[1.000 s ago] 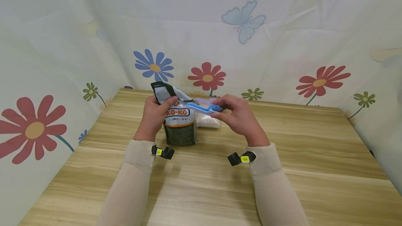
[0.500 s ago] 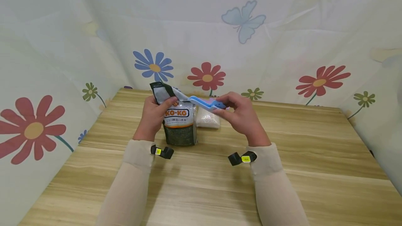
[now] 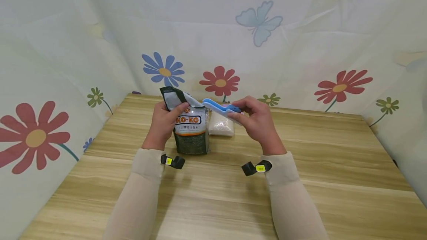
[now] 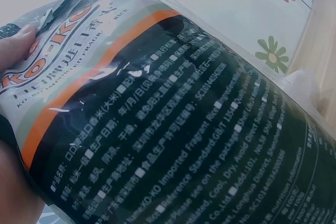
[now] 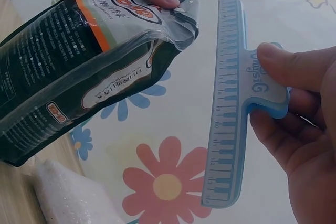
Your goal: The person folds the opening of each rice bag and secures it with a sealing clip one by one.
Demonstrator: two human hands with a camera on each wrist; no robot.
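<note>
My left hand (image 3: 161,123) grips the upper part of a KO-KO rice bag (image 3: 191,142), with the thumb across its front. The bag is dark green and silver with an orange band, and its top is folded over toward the right. Between the thumb and fingers of my right hand (image 3: 260,123) is a blue bag clip (image 5: 227,103), pinched by its handle. Ruler marks and piano keys are printed along its long bar. In the right wrist view, a gap separates the clip from the folded bag top. The left wrist view shows mostly the printed bag front (image 4: 157,114).
Behind and right of the rice bag, a clear pack of white grains (image 3: 221,127) lies on the wooden table (image 3: 317,166), with something pinkish-purple at its top. Flower-printed sheets (image 3: 300,47) hang at the back and sides.
The clip has risen slightly and shifted right, its left end now tilted up near the bag's folded top. My left hand and the rice bag have stayed almost in place.
</note>
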